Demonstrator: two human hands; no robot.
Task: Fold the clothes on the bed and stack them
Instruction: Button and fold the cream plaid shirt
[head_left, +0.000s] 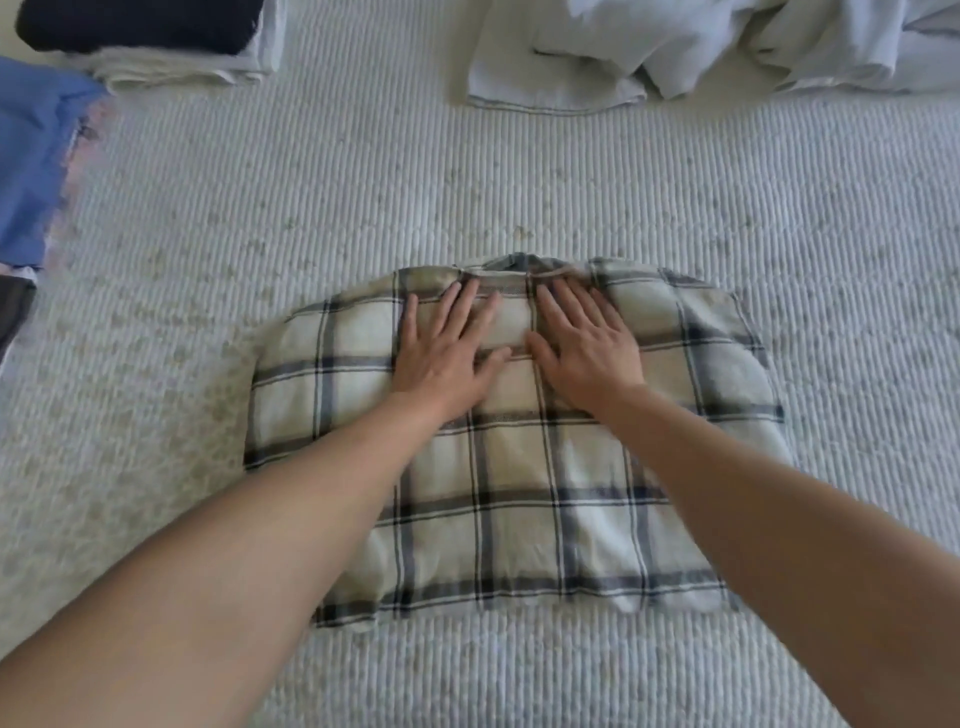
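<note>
A cream shirt with a dark plaid check (519, 467) lies folded flat in the middle of the bed (311, 208), collar at the far edge. My left hand (449, 353) and my right hand (584, 348) rest side by side, palms down with fingers spread, on the upper part of the shirt just below the collar. Neither hand grips the cloth. A stack of folded clothes (166, 47), dark navy on top of white pieces, sits at the far left.
A loose heap of pale white-blue clothes (701, 47) lies at the far right of the bed. A blue garment (31, 156) and something dark grey (13, 312) lie at the left edge. The ribbed white bedcover shows around the shirt.
</note>
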